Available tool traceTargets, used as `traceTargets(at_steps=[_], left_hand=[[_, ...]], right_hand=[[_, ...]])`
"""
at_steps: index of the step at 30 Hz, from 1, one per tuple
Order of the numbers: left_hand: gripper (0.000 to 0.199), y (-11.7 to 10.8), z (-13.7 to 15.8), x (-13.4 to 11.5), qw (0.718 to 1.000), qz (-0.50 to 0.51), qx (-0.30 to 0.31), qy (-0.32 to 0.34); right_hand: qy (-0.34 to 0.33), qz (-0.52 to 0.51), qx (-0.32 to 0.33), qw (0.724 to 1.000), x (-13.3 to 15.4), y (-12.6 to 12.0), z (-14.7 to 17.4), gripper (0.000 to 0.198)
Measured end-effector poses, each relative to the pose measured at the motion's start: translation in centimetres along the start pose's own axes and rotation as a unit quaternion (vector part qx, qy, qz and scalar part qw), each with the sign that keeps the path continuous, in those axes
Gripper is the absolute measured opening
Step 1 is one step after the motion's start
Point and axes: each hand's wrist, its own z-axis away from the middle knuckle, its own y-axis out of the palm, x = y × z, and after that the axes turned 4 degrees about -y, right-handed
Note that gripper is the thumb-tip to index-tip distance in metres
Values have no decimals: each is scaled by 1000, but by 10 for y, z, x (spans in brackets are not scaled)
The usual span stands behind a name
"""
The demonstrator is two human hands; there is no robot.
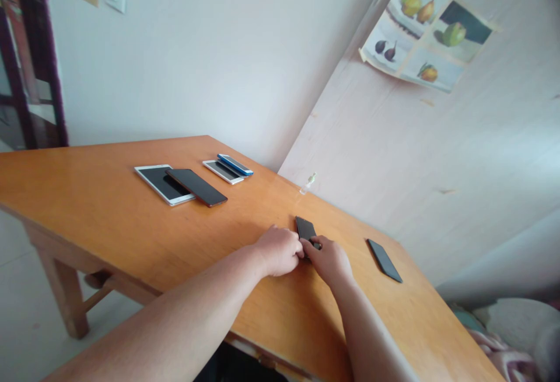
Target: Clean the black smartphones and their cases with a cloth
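Note:
A dark phone [305,227] lies on the wooden table in front of me, its near end covered by my fingers. My left hand [281,250] is closed, with curled fingers at the phone's left near edge. From the right, my right hand [329,258] is closed over the near end, thumb and fingertips meeting the left hand's fingers. Exactly what the fingertips pinch there is hidden. To the right, apart from both hands, lies another dark phone [384,260].
At the table's [109,224] far left, a large black device [199,186] overlaps a white tablet [153,179]. Behind them a blue phone [235,164] rests partly on a white phone [221,170]. A small clear bottle [308,184] stands by the wall. A fruit poster [426,32] hangs above.

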Motion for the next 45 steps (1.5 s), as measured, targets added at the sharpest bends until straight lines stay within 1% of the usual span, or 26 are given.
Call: traceTargets(at_steps=[2,4,6,8,11,14,17,19,21,22,23,26,31,36,40,45], left_hand=[[28,2,-1,2,1000,13,-4,-7],[27,4,-2,5,999,32,-13,-32],[24,5,-3,7,997,44,-31,-64],[20,5,-5,8,995,37,-51,-79],[21,4,-6,7,994,23,-77,-78],[29,6,-7,7,993,15,-83,-79],[42,9,-6,6,994,6,-78,-80],[48,10,-5,5,994,-1,-69,-82],[51,10,-5,5,995,-10,-57,-80],[51,10,-5,5,995,-14,-51,-79],[49,11,-5,5,996,-17,-47,-77],[44,12,-6,5,996,-17,-42,-75],[42,16,-9,7,994,1,-43,-99],[40,19,-11,7,992,16,-48,-114],[39,21,-12,10,993,14,-47,-104],[31,21,-14,11,997,1,-58,-59]], right_hand=[[-19,-47,4,999,-10,1,-2,50],[-25,-96,7,995,-20,1,-5,47],[-26,-127,1,992,-29,-1,-8,43],[-26,-144,6,989,-35,-5,-9,38],[-14,-174,64,983,-42,-14,-8,34],[-9,-219,136,966,-49,-24,-4,31],[-5,-269,193,944,-57,-31,1,33],[-11,-314,213,925,-61,-30,4,35],[-32,-358,216,908,-64,-26,5,36],[-43,-370,212,903,-66,-23,5,36],[-54,-373,207,903,-67,-19,5,36],[-73,-356,177,915,-71,-8,2,34],[-52,-334,166,926,-71,-3,0,32],[-43,-317,154,935,-66,-4,0,24],[-28,-307,146,940,-63,-3,-2,17],[-25,-280,151,948,-61,-5,-6,14]])
